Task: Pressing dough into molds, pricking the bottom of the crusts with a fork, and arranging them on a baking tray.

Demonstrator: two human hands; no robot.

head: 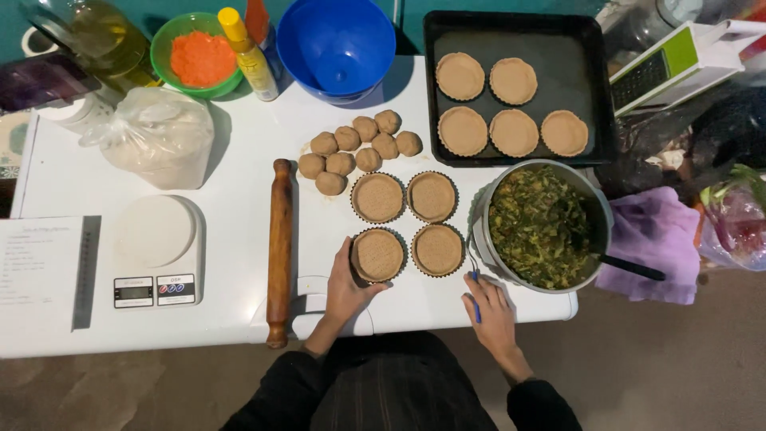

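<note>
A person is bracing a dough-lined tart tin at the lower centre of the frame, a blue tool in the other hand.

The white table (239,144) is carrying the round metal pot of chopped green filling (542,226) at right of centre. The small fluted tin lined with brown dough (377,255) is probably light, with soft, easily dented dough, so the rim seems the safest hold. The left hand (345,289) is cupping its left edge, fingers loosely curved. The right hand (489,307) is closing around a thin blue-handled utensil (475,299).
</note>
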